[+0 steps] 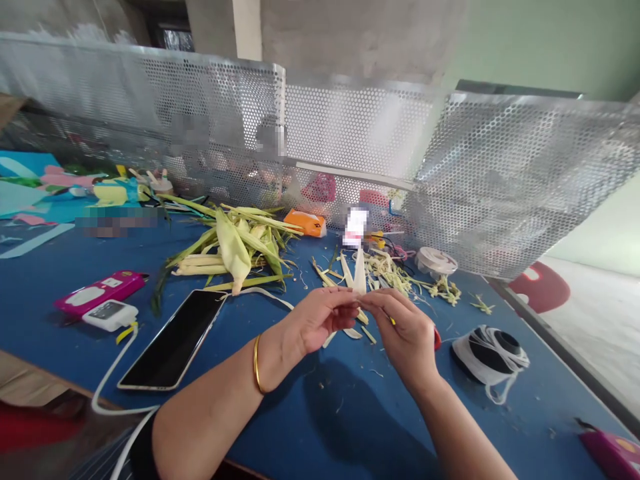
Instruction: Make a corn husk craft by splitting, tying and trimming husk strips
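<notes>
A pale strip of corn husk (359,272) stands upright between my two hands over the middle of the table. My left hand (323,319), with a gold bangle at its wrist, pinches the lower end of the strip. From the other side my right hand (403,330) closes its fingertips on the same end, close to the left fingertips. Just where each finger presses is partly hidden. Behind the hands lie cut husk strips (345,267) and a heap of curled husk shreds (387,270). Farther left rests a pile of green corn husks (235,247).
A tablet-like phone (173,343), a white charger (111,315) with its cable and a magenta packet (100,291) lie left. To the right are a spool of white thread (490,353) and a tape roll (437,261). A perforated metal screen (350,127) borders the back.
</notes>
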A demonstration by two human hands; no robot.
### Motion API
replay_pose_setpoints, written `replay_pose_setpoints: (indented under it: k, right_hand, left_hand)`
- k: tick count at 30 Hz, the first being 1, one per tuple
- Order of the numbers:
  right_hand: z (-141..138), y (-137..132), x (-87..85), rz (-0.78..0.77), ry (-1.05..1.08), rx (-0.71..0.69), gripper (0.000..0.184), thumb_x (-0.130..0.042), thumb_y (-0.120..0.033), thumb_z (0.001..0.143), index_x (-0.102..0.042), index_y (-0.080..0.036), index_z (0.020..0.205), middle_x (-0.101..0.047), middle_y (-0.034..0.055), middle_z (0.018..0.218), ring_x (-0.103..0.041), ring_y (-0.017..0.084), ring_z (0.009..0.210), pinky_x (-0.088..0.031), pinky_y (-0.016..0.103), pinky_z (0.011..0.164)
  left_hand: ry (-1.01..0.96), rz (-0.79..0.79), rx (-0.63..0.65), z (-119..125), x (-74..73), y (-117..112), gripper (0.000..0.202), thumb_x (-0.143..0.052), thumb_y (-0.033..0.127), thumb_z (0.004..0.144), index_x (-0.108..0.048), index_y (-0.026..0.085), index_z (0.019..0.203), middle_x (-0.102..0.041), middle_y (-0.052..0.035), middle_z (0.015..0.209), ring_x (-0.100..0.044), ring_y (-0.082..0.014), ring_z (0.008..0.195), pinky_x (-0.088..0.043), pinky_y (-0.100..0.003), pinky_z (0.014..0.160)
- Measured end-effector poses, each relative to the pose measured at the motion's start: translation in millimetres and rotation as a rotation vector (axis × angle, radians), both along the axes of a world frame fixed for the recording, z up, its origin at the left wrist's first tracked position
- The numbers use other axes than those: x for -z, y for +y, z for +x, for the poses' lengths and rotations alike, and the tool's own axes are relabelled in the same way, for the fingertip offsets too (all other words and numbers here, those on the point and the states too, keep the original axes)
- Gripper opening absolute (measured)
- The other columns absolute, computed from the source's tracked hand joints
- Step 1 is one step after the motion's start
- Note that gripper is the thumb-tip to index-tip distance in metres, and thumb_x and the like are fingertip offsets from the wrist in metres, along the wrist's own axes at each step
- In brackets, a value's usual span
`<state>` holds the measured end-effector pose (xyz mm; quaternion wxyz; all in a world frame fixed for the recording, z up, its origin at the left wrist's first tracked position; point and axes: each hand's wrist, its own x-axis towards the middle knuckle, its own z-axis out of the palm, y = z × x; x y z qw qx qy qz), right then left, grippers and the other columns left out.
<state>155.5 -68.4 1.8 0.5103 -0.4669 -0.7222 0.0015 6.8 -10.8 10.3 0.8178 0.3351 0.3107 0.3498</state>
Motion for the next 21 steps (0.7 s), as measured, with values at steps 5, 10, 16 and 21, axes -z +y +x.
replay_pose_setpoints:
  k: [5, 10, 16, 21]
  right_hand:
    - [-2, 1, 0.8, -0.023, 0.022, 0.084, 0.016, -0.052, -0.017, 0.092, -0.063, -0.023, 0.082, -0.067, 0.0013, 0.082, -0.064, 0.016, 0.075, -0.050, 0.026, 0.070]
    - [-2, 4, 4.7, -0.112, 0.104, 0.170, 0.010, -0.053, -0.024, 0.090, -0.060, -0.022, 0.082, -0.068, 0.0012, 0.081, -0.063, 0.017, 0.076, -0.048, 0.027, 0.070]
    - [-4, 2, 4.0, -0.252, 0.234, 0.188, 0.012, -0.056, -0.029, 0.088, -0.063, -0.021, 0.083, -0.071, 0.0019, 0.077, -0.066, 0.018, 0.071, -0.049, 0.029, 0.068]
    - [-5, 1, 0.4, -0.239, 0.298, 0.182, 0.011, -0.062, -0.031, 0.083, -0.059, -0.021, 0.087, -0.070, 0.0022, 0.076, -0.068, 0.018, 0.068, -0.052, 0.030, 0.064]
  left_hand:
    - [0.038, 0.116, -0.060, 1, -1.2, -4, 0.015, -0.079, 0.019, 0.064, -0.072, 0.012, 0.075, -0.065, -0.0031, 0.069, -0.061, -0.0100, 0.063, -0.047, -0.021, 0.056]
    - [0.099, 0.241, -0.180, 5, -4.4, -9, 0.013, -0.077, 0.018, 0.066, -0.075, 0.011, 0.076, -0.069, -0.0056, 0.071, -0.063, -0.0122, 0.064, -0.048, -0.023, 0.060]
    - [0.204, 0.364, -0.215, 8, -5.6, -11, 0.003, -0.069, 0.013, 0.069, -0.072, 0.013, 0.069, -0.068, -0.0039, 0.065, -0.064, -0.0130, 0.063, -0.046, -0.021, 0.057]
    - [0.250, 0.392, -0.216, 8, -6.9, -10, 0.004, -0.068, 0.011, 0.068, -0.071, 0.014, 0.067, -0.067, -0.0021, 0.063, -0.063, -0.0121, 0.060, -0.045, -0.021, 0.056]
